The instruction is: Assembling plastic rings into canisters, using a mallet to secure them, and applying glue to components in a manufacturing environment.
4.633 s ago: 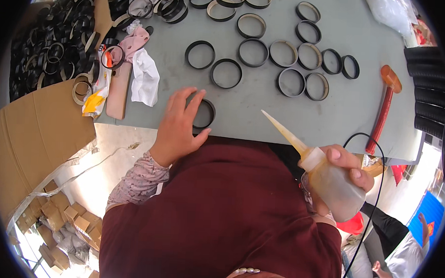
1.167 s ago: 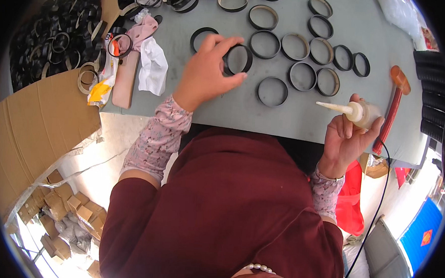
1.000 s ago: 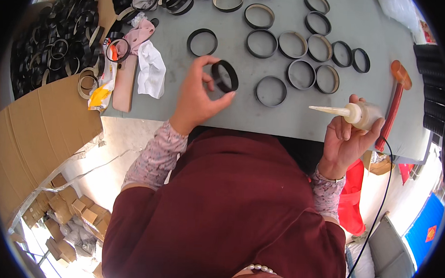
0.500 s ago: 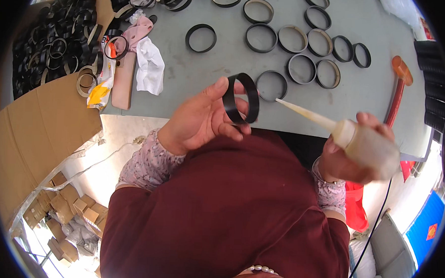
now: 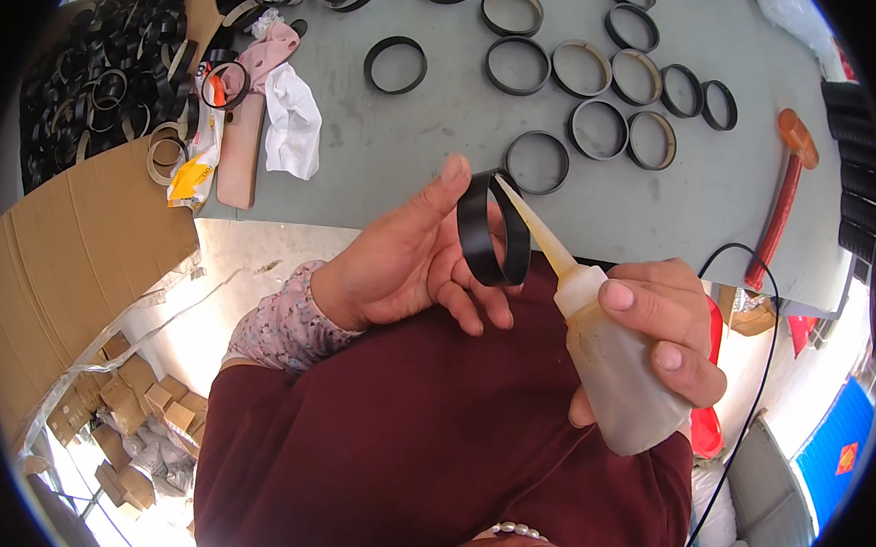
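Note:
My left hand (image 5: pixel 409 262) holds a black ring (image 5: pixel 491 229) upright on its edge, thumb on top and fingers below, just above my lap. My right hand (image 5: pixel 660 327) grips a soft translucent squeeze bottle (image 5: pixel 621 374). Its long cream nozzle (image 5: pixel 533 229) points up and left, and its tip sits at the inner rim of the ring. Both hands are close together in front of the grey table's near edge (image 5: pixel 654 258).
Several black rings (image 5: pixel 536 160) lie in rows on the grey table. A red-handled mallet (image 5: pixel 784 191) rests at the right. A white rag (image 5: pixel 290 120), pink cloth and a wooden block (image 5: pixel 238 147) lie left, beside a cardboard box (image 5: pixel 85 72) full of rings. A black cable (image 5: pixel 773 317) hangs right.
My left hand picked a ring off the table and drew it toward my body. My right hand raised the bottle and brought its nozzle tip into the ring.

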A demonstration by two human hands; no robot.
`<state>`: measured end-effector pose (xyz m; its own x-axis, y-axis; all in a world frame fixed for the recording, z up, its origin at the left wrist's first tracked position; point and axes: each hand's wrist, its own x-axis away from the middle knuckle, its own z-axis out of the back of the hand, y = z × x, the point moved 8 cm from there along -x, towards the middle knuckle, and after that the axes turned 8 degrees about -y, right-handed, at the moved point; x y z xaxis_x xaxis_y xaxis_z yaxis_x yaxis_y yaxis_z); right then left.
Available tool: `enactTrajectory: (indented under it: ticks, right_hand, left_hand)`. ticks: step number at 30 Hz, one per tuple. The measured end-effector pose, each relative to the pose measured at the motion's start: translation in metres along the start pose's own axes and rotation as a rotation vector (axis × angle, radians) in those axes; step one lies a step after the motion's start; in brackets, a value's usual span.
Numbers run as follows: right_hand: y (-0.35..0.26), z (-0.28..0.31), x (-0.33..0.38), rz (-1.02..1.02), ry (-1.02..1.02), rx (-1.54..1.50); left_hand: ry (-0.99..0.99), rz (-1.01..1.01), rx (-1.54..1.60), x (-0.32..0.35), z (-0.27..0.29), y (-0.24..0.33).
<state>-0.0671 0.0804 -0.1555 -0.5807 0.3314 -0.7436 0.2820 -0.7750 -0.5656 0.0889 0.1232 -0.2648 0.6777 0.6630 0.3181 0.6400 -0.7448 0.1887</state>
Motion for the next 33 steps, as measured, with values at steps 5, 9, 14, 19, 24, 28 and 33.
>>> enactTrajectory:
  ticks: [5, 9, 14, 19, 24, 28, 33]
  right_hand:
    - [0.001, 0.003, -0.003, -0.045, -0.011, 0.019]
    - [0.003, 0.006, 0.001, -0.092, 0.002, -0.012]
    - [0.003, 0.011, 0.002, -0.132, 0.007, 0.011]
    - [0.003, 0.016, 0.005, -0.138, 0.039, -0.068]
    - [0.004, 0.023, 0.012, -0.207, 0.049, -0.137]
    - [0.012, 0.033, 0.028, -0.406, 0.192, -0.319]
    - [0.026, 0.041, 0.044, -0.502, 0.450, -0.206]
  left_hand:
    - [0.128, -0.002, -0.280, 0.002, 0.001, 0.006]
    - [0.173, -0.066, -0.414, 0.006, 0.000, 0.012]
    - [0.197, -0.285, -0.511, 0.011, -0.008, 0.026]
    - [0.174, -0.395, -0.669, 0.014, -0.011, 0.032]
    - [0.177, -0.452, -0.846, 0.018, -0.024, 0.038]
    - [0.160, -0.609, -1.163, 0.022, -0.038, 0.047]
    - [0.134, -0.735, -1.402, 0.025, -0.049, 0.050]
